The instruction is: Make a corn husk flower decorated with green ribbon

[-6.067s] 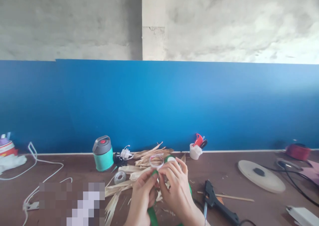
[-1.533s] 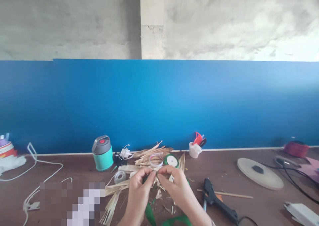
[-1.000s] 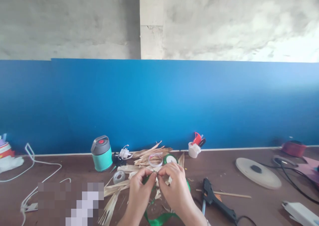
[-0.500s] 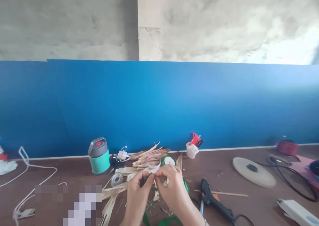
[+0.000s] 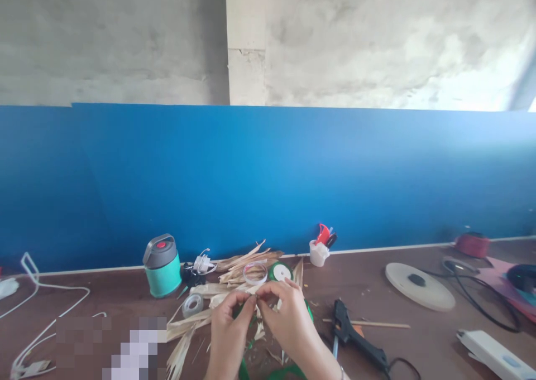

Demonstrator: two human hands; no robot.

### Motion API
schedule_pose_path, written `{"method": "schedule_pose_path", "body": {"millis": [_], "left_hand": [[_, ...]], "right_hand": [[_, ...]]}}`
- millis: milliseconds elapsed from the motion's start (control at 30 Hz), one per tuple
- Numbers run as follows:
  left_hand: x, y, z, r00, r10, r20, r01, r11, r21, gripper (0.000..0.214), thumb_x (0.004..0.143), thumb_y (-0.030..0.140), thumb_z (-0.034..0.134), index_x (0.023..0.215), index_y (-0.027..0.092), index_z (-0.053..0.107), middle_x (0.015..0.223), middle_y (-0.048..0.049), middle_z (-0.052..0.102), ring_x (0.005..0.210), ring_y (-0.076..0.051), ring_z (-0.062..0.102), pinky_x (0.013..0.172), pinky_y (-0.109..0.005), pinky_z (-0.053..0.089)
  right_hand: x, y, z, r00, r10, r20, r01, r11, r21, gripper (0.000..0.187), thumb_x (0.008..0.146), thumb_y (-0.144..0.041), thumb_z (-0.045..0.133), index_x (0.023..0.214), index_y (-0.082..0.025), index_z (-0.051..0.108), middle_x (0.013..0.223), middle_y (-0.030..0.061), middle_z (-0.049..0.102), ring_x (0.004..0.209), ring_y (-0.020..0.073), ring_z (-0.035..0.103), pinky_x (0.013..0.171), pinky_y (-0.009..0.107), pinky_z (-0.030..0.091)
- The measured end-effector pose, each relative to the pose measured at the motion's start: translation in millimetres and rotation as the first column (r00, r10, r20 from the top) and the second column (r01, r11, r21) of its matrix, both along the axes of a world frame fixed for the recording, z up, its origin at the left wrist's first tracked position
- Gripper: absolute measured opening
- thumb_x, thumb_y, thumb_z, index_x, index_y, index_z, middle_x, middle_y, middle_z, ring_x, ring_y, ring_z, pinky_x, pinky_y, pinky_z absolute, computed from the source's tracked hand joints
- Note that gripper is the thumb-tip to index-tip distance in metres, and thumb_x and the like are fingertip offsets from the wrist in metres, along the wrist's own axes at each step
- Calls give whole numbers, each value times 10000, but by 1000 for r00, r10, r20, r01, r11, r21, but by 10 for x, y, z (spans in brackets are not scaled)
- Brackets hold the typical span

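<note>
My left hand and my right hand meet over the table, thumbs and forefingers pinched together tip to tip. Whatever sits between the fingertips is too small to make out. Green ribbon lies below and around the hands, partly hidden by them. Just behind are dried corn husks, a green ribbon spool with a white centre and a clear ring-shaped roll. A roll of clear tape rests left of my left hand.
On the right lie a black glue gun, a thin wooden stick, a glass lid and a white power strip. A white cup holds pens. A teal container and white cables are on the left.
The whole view has shifted slightly, so most things appear a little farther left. Both hands keep the same pinched pose, fingertips together.
</note>
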State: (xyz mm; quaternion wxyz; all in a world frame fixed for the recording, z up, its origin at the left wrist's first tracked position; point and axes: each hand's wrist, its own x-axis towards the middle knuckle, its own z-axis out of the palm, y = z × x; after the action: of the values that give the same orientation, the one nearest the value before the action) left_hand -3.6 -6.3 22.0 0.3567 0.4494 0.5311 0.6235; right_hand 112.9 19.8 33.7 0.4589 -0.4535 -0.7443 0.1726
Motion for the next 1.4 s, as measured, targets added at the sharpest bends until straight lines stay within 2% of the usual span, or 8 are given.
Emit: {"method": "schedule_pose_path", "body": {"millis": [233,533,700,867,1067,1233,1333,1400], "left_hand": [[4,17,-49,999,25,-22,-25,1000,13,237,696,387,665,608,169,637,545,26,537,542,-141,457,535,-216,363],[6,30,-104,996,41,-76,-38,998,47,237,720,393,643,631,173,636,576,23,555,573,-151,485,550,-214,386],[9,45,-116,996,9,-86,-7,1000,26,241,739,397,626,656,171,640,609,14,581,603,-156,510,570,-218,394],[-34,65,-84,990,-132,-44,131,991,-42,262,775,409,577,747,171,684,628,5,621,634,-178,570,584,-237,424],[-238,130,-33,990,66,-126,-60,997,50,264,822,374,493,717,189,649,795,-31,693,833,-226,626,715,-277,471],[-334,115,25,868,231,-439,-69,932,355,262,870,308,454,681,196,597,740,-42,641,750,-210,598,677,-294,464],[-302,54,81,690,344,-636,43,859,511,125,846,246,553,914,219,654,944,-64,668,915,-229,578,793,-335,435],[-260,6,128,562,405,-721,119,823,556,235,838,185,571,1053,259,635,1015,-51,675,961,-234,562,825,-357,399]], "right_hand": [[-2,-15,28,999,-47,19,46,995,84,205,683,-56,583,616,-231,667,627,-26,665,698,173,621,934,412,302],[33,42,22,999,11,48,-8,998,-57,181,706,-85,597,644,-230,685,678,-20,680,745,173,619,961,421,255],[41,10,22,998,-8,69,5,999,42,191,718,-56,560,616,-204,624,667,-19,665,735,168,602,958,427,233],[110,63,34,992,-39,118,23,990,137,187,720,-47,534,626,-198,592,670,-1,652,747,181,589,951,432,241],[252,165,79,981,-73,180,35,979,203,214,704,-14,510,622,-199,578,687,10,663,739,186,592,971,460,229],[274,102,164,966,-46,253,-17,970,242,212,714,-8,505,643,-197,571,663,2,646,747,184,587,1004,479,194],[265,42,201,960,-14,280,-63,962,264,208,742,-23,497,664,-201,568,688,-1,641,759,178,581,1020,480,179],[259,5,218,958,9,287,-93,955,280,217,765,-26,477,666,-201,556,694,-5,636,764,170,576,1027,476,174]]}}
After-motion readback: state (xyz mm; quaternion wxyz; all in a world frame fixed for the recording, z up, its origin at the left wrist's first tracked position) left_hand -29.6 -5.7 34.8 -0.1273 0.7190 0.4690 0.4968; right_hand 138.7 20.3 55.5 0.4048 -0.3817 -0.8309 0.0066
